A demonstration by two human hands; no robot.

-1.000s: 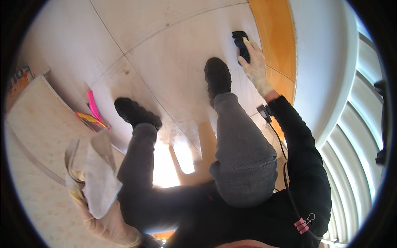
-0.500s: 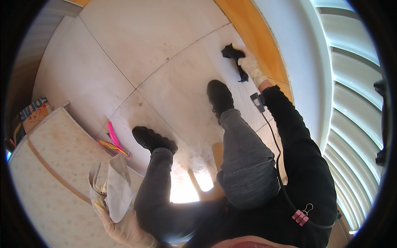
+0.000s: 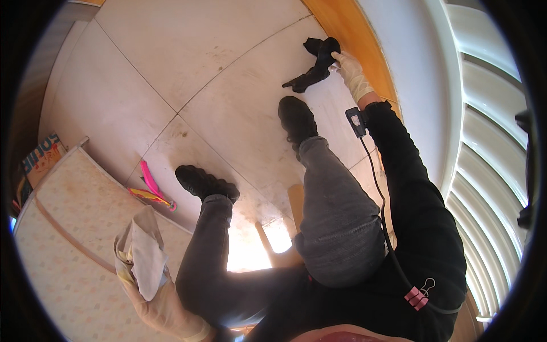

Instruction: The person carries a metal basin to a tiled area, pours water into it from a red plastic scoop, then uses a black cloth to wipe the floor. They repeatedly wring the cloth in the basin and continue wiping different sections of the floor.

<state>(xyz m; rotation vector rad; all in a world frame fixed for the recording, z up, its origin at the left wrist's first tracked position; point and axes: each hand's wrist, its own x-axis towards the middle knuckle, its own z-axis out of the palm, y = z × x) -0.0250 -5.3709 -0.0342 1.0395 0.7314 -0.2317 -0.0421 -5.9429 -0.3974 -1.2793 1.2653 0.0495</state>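
Now the right hand [image 3: 348, 69] is holding a black sock [image 3: 315, 64] up off the floor [image 3: 188, 68], while the left hand [image 3: 165, 302] grips a crumpled cloth [image 3: 143, 253].

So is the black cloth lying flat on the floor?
No. The black cloth hangs crumpled, lifted in the right hand.

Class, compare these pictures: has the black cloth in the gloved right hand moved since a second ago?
Yes. The black cloth, gripped by the right hand, now hangs open and limp beside the orange wooden strip; earlier it was bunched tight.
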